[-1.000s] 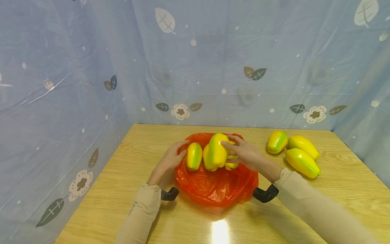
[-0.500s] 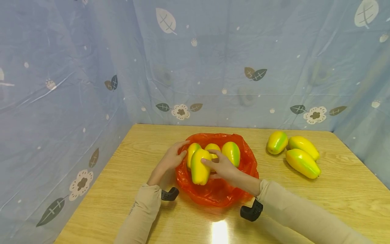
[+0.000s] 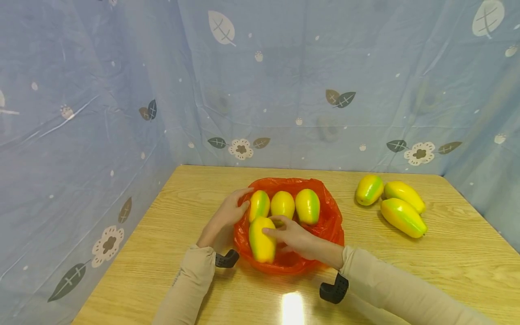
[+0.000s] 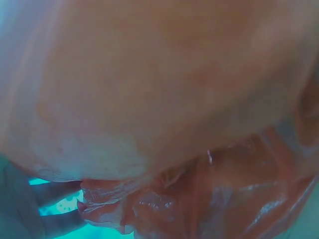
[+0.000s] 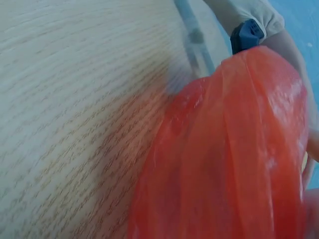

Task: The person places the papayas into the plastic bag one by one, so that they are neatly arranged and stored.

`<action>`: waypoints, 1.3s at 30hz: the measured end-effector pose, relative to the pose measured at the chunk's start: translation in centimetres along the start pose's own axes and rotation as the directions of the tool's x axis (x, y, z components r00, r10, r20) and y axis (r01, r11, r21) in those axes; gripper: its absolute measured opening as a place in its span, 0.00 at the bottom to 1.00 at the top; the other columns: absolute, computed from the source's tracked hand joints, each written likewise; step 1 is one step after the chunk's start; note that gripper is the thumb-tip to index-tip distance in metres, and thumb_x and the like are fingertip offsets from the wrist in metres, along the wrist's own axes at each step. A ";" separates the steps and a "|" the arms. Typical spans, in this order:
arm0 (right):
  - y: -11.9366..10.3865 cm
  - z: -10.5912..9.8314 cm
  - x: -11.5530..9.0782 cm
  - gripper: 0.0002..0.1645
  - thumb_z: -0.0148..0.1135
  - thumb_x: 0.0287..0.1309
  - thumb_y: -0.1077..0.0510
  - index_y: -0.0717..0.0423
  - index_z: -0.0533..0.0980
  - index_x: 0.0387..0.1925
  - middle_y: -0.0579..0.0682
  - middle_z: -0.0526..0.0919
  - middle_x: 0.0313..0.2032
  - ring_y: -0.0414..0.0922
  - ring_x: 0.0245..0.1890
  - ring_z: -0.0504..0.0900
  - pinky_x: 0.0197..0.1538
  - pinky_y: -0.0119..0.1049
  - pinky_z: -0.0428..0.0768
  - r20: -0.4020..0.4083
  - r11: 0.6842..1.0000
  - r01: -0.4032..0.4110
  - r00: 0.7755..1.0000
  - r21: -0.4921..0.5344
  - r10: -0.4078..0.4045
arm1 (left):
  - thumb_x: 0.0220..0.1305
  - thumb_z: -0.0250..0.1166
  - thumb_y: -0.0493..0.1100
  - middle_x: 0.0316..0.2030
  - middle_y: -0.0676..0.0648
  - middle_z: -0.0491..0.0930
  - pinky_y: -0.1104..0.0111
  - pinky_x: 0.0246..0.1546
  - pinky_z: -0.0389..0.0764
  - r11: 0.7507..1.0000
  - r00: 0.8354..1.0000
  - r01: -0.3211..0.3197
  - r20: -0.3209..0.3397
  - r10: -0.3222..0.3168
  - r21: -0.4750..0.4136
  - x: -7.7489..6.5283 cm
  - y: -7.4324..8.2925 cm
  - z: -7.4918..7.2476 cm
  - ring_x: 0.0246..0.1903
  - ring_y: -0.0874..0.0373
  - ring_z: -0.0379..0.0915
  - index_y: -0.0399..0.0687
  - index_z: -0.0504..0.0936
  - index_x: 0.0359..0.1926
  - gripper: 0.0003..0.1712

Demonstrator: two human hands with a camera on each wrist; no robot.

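A red plastic bag [image 3: 333,221] stands with its mouth wide on the wooden table. At its left rim my left hand [image 3: 228,211] holds the edge; bag film also shows by the fingers in the left wrist view. My right hand [image 3: 295,235] reaches inside and grips a yellow-green papaya [image 3: 261,246] at the front left of the bag. Behind it, a left papaya [image 3: 260,203], a middle papaya [image 3: 282,203] and a right papaya [image 3: 307,205] form a row. The bag's outer wall [image 5: 219,164] fills much of the right wrist view, largely hiding the right hand there.
Three more papayas lie together at the back right of the table: one upright-looking papaya [image 3: 369,189], one behind [image 3: 405,195] and one in front [image 3: 403,217]. A blue leaf-patterned curtain [image 3: 284,81] borders the table [image 3: 195,189] at the back and sides.
My right hand has carried the papaya from above the back row leftward and toward me, down to the bag's front left. My left hand has stayed at the rim.
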State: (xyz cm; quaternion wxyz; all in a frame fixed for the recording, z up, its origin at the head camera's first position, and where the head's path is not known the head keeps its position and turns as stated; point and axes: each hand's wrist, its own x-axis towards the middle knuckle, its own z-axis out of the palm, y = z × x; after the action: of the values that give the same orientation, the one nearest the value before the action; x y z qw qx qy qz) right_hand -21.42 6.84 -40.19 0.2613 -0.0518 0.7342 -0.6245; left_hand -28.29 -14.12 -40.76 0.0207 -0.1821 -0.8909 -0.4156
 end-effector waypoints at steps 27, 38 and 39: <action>1.1 0.8 0.4 0.44 0.57 0.65 0.47 0.68 0.50 0.69 0.63 0.71 0.55 0.54 0.49 0.77 0.50 0.50 0.78 0.114 0.991 -0.051 0.993 0.125 0.037 | 0.68 0.54 0.34 0.63 0.38 0.67 0.48 0.63 0.60 0.999 0.999 0.032 -0.008 -0.032 0.010 -0.1 -0.1 0.3 0.64 0.42 0.59 0.41 0.69 0.65 0.24; -0.5 -1.6 -0.6 0.37 0.57 0.65 0.47 0.66 0.61 0.64 0.60 0.72 0.53 0.53 0.47 0.78 0.48 0.49 0.79 0.070 0.997 -0.073 0.995 -0.033 0.075 | 0.68 0.54 0.34 0.63 0.38 0.67 0.49 0.64 0.59 0.999 0.999 0.032 -0.005 -0.032 0.008 0.0 -0.1 0.2 0.64 0.42 0.58 0.41 0.69 0.65 0.25; -0.6 -1.9 -0.8 0.35 0.57 0.65 0.47 0.66 0.62 0.63 0.61 0.73 0.52 0.54 0.46 0.77 0.48 0.48 0.80 0.067 0.996 -0.079 0.994 -0.042 0.082 | 0.68 0.54 0.34 0.63 0.37 0.67 0.49 0.64 0.59 1.000 1.000 0.027 -0.004 -0.027 0.010 0.1 -0.1 0.2 0.64 0.42 0.58 0.41 0.69 0.65 0.25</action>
State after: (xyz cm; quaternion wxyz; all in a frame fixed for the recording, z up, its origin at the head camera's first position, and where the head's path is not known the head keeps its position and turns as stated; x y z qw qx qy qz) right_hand -21.79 8.73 -39.19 0.3104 -0.0488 0.7385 -0.5965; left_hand -28.38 -14.03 -40.98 0.0175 -0.1691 -0.8954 -0.4115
